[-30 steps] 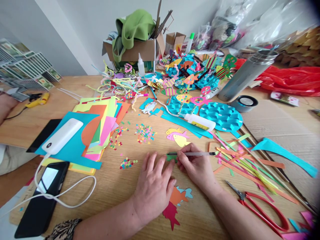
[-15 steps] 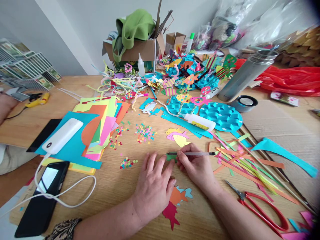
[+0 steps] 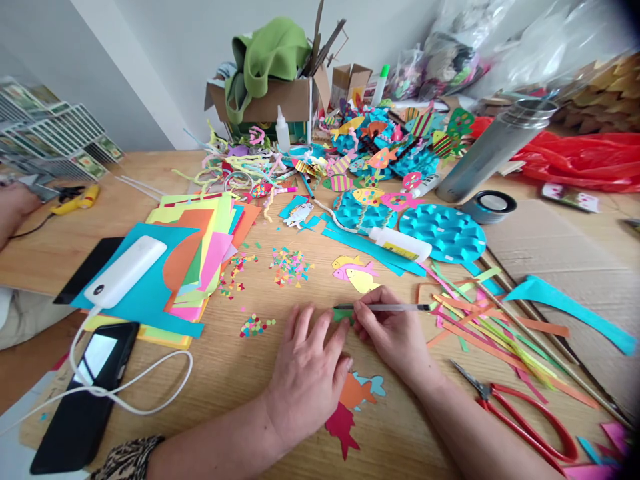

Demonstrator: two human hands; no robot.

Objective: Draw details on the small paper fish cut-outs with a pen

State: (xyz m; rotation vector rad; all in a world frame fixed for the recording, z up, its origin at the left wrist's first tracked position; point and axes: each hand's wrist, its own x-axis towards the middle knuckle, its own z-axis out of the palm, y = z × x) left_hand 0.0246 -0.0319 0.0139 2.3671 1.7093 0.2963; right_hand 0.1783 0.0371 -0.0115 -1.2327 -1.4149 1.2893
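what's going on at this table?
A person's right hand holds a pen almost flat, one end over a small green paper piece. The left hand is spread flat, fingertips at that piece. Three paper fish lie just beyond; red-handled scissors lie beside the right forearm.

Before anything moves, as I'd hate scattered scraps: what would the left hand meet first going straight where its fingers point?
The left hand, besides the green paper at its index fingertip, would probably meet the pile of tiny paper cuttings first; splayed fingers leave the exact line uncertain.
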